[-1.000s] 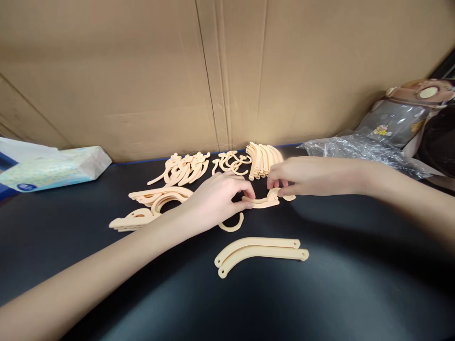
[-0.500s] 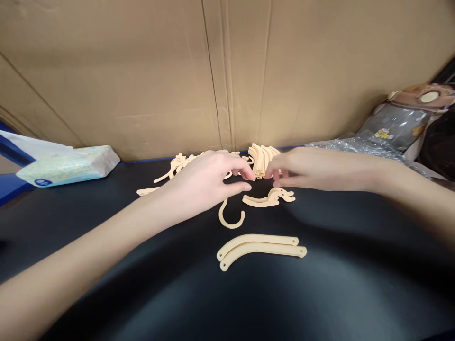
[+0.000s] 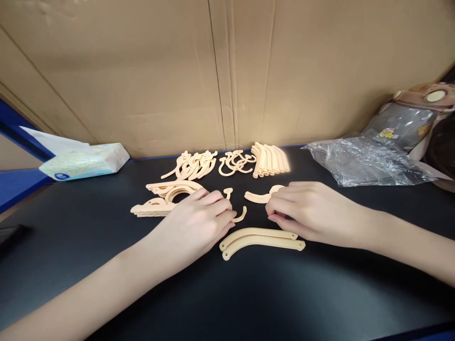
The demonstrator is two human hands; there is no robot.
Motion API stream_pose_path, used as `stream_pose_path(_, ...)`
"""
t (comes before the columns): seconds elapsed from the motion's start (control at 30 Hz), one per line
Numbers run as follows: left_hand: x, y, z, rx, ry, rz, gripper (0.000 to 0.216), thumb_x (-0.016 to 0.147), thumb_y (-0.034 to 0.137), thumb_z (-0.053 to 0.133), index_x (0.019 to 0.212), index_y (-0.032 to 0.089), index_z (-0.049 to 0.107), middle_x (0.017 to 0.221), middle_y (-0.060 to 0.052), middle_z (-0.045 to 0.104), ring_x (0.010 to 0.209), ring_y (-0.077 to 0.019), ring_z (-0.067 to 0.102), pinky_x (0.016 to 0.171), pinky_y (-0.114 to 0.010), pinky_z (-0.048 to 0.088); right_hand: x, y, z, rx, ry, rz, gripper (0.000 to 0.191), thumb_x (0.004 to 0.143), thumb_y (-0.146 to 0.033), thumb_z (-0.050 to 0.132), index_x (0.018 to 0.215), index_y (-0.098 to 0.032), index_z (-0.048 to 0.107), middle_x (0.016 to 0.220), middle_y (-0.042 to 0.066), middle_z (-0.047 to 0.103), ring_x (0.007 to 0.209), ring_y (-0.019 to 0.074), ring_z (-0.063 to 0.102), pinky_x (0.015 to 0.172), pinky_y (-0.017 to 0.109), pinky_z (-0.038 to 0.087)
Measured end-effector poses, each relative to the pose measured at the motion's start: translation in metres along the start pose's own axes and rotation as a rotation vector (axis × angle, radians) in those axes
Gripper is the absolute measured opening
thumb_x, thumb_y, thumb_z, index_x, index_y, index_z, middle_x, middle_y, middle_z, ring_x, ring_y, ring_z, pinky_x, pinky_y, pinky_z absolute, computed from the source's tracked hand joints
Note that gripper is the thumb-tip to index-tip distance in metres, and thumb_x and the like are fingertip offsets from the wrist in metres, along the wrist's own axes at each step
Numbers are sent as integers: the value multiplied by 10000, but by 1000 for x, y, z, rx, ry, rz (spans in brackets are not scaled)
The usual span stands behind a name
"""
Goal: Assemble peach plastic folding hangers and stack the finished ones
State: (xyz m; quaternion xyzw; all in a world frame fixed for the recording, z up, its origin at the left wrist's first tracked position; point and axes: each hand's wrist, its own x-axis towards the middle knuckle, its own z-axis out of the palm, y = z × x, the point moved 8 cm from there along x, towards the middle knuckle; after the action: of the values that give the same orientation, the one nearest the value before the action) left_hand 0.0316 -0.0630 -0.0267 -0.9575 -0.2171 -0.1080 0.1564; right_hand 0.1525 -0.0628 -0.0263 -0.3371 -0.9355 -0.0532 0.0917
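On the black table my left hand lies with fingers curled over a small peach C-shaped hook; only the hook's two ends show past the fingertips. My right hand is curled too, its knuckles covering the right end of a flat curved peach piece. Its fingertips hover just above two long curved arms that lie side by side in front of both hands. Whether the right fingers pinch anything is hidden.
Behind the hands are piles of peach parts: a stack of arcs at left, ornate pieces, hooks and stacked curved bars. A tissue pack lies far left, crumpled plastic far right, and a cardboard wall stands behind.
Both hands have come back from the far piles toward me and dropped to the table. The left now covers the C-shaped hook; the right sits over the flat curved piece's end.
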Motion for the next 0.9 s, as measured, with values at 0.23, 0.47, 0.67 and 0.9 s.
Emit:
stream_pose_path(0.23, -5, -1, 8, 75, 41, 54, 199, 933, 123, 484, 890, 136, 678, 854, -47, 685, 817, -196, 598, 731, -332, 401, -3, 7, 12, 172, 78, 36, 177, 948, -225, 462, 835, -189, 594, 733, 3, 614, 687, 138, 541, 667, 268, 384)
stream_pose_path(0.47, -10, -1, -10, 60, 153, 31, 160, 923, 135, 501, 861, 135, 649, 849, -34, 684, 768, -179, 602, 716, -322, 430, -8, 12, 3, 278, 220, 77, 116, 931, -199, 483, 919, -190, 598, 792, 17, 629, 705, 141, 546, 683, 287, 413)
stream_pose_path(0.67, -16, 17, -24, -62, 223, 88, 148, 940, 108, 468, 934, 128, 615, 938, -43, 678, 736, -147, 618, 607, -274, 459, -11, 9, 5, 590, 240, 148, 406, 934, -248, 517, 1332, -245, 440, 1107, 52, 598, 921, 145, 578, 813, 289, 489)
stream_pose_path(0.9, -15, 43, -24, -93, 186, 249, 205, 943, 76, 425, 934, 110, 627, 910, -77, 696, 746, -169, 640, 647, -293, 539, -11, -5, 8, 907, 172, 204, 508, 974, -288, 447, 1461, -302, 304, 1166, 42, 598, 930, 133, 603, 838, 301, 519)
